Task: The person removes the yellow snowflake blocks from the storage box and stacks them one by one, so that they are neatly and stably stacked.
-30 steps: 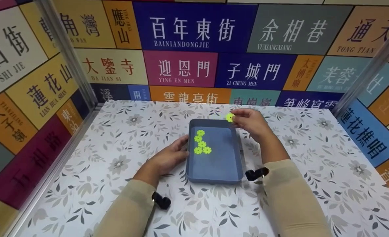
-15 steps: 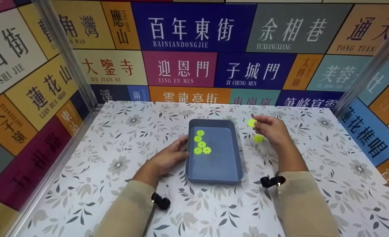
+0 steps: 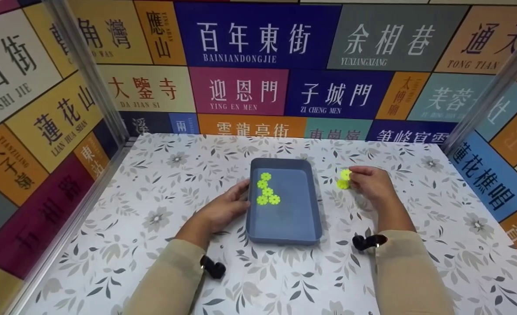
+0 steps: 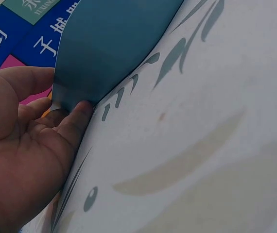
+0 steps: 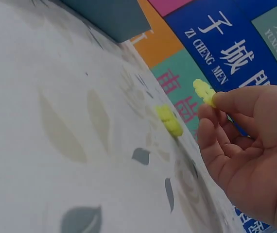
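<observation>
My right hand (image 3: 372,183) pinches a yellow-green flower-shaped piece (image 3: 345,174) between thumb and fingertips, to the right of the tray. In the right wrist view this flower piece (image 5: 204,91) is raised edge-on above the table. A second yellow-green flower piece (image 5: 169,121) lies on the tablecloth close below it, partly overlapped in the head view. My left hand (image 3: 221,210) rests beside the blue-grey rectangular tray (image 3: 284,238), fingertips against its left wall. The left wrist view shows these fingers (image 4: 75,121) at the tray's corner. Several joined-looking flower pieces (image 3: 268,191) lie inside, on the left side.
A white tablecloth (image 3: 162,175) with grey leaf and flower prints covers the table. Panels (image 3: 240,87) with coloured street-name blocks stand behind it and at both sides. Metal posts (image 3: 96,78) rise at the back corners.
My right hand has moved from the tray's far right corner rightward and nearer, carrying the pinched flower piece to just above the one on the table. The left hand and tray stay put.
</observation>
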The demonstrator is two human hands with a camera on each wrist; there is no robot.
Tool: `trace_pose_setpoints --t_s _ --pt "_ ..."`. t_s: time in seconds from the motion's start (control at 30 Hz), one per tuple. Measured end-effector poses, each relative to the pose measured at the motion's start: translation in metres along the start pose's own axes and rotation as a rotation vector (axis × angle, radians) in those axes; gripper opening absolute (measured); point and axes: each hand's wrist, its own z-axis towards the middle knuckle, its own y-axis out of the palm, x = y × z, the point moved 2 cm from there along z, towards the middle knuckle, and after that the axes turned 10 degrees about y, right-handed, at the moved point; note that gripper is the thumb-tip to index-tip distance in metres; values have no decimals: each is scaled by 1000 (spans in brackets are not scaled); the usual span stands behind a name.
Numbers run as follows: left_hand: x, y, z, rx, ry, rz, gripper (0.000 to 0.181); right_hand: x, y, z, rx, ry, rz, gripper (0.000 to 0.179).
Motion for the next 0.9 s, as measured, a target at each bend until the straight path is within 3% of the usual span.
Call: trace_pose_setpoints --t_s 0.13,0.4,0.67,0.9 --pt "1 -1 -1 1 -2 20 80 6 0 3 17 -12 -21 45" --pt "0 -1 0 -13 4 10 79 8 2 3 43 55 -105 40" --pt "1 1 0 -23 7 -32 79 10 1 0 18 18 -140 41" --pt "0 1 -1 -13 10 -34 78 10 2 0 62 10 -203 37"
